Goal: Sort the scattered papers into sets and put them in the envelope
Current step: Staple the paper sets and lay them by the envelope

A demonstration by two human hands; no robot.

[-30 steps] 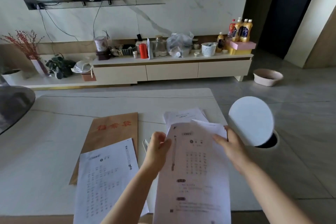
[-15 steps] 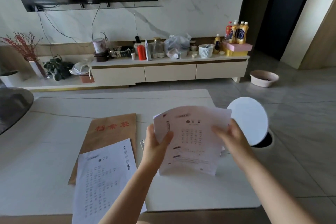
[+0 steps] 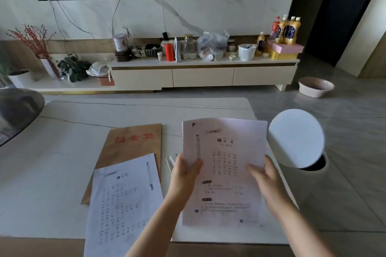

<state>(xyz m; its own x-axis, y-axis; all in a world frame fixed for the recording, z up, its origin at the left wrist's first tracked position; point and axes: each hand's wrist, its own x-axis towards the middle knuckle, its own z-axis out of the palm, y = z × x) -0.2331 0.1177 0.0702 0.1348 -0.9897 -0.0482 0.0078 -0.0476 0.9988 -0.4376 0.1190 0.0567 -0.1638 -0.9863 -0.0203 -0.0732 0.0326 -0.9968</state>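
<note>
Since half a second before, we had squared the printed sheets (image 3: pixel 224 171) upright, left hand (image 3: pixel 186 173) pinching the left edge, right hand (image 3: pixel 264 175) gripping the right, while the kraft envelope (image 3: pixel 133 148) lay at nine o'clock, long axis twelve-to-six, nearer our left.

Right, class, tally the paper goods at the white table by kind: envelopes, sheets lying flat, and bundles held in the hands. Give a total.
Brown envelope: 1
Printed sheet lying flat: 1
Held bundle of papers: 1, gripped by the left hand and the right hand; how many sheets it holds cannot be told
Total: 3
</note>
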